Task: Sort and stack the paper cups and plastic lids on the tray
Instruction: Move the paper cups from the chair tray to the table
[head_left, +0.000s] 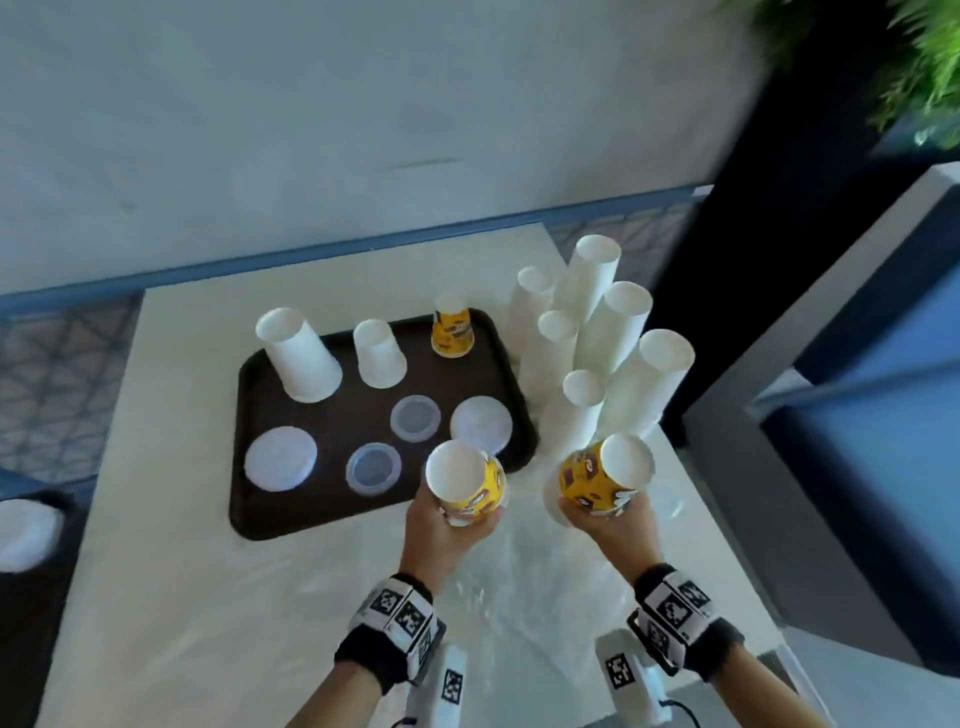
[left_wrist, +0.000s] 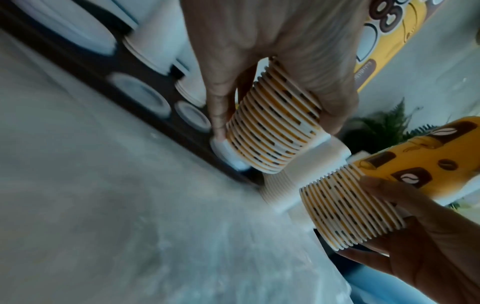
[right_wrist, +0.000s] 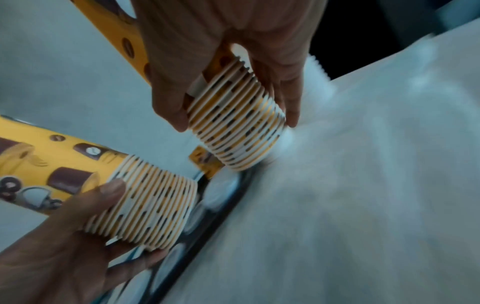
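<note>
My left hand (head_left: 448, 532) grips the rim end of a nested stack of yellow printed paper cups (head_left: 467, 480), held above the near right corner of the dark brown tray (head_left: 291, 514). My right hand (head_left: 597, 522) grips a second yellow stack (head_left: 597, 475) just to its right. The left wrist view shows the left stack's ribbed rims (left_wrist: 272, 133) between thumb and fingers. The right wrist view shows the right stack (right_wrist: 233, 127) held the same way. On the tray stand two upturned white cup stacks (head_left: 298, 358) (head_left: 379, 356) and one yellow cup (head_left: 453, 335). Several round plastic lids (head_left: 280, 459) lie nearer.
Several tall stacks of white cups (head_left: 597, 343) lean together right of the tray. Crinkled clear plastic wrap (head_left: 519, 592) lies on the white table by my wrists. A white round object (head_left: 21, 530) sits at far left. A dark pillar (head_left: 753, 208) and blue furniture (head_left: 857, 415) stand right.
</note>
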